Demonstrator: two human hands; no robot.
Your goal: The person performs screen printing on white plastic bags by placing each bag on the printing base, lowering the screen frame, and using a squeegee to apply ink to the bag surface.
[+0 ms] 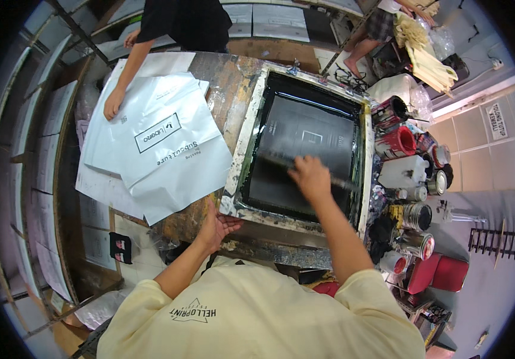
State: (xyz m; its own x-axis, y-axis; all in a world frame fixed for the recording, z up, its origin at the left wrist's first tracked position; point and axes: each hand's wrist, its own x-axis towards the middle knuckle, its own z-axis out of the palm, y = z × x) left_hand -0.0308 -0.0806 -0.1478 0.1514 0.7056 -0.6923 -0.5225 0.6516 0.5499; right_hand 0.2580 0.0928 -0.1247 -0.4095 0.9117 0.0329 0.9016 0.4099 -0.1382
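My right hand [311, 178] is closed around a long squeegee [342, 181], blurred by motion, that lies across the dark mesh of a screen-printing frame [362, 206]. Black ink lines the inside edges of the frame, and a pale printed design shows through the mesh. My left hand [220, 228] is at the frame's near left corner, palm showing, its fingers stretched out along the outer edge and thumb apart. Left of the frame, white printed sheets [176, 173] lie loosely stacked. A co-worker's hand [115, 103] rests on them.
The frame and sheets lie on a stained wooden table [224, 75]. Paint cans [416, 215] and a white jerrycan [402, 172] crowd its right side. Shelves [60, 149] stand at the left. A red chair [440, 274] is at the lower right. Another person is at the far right.
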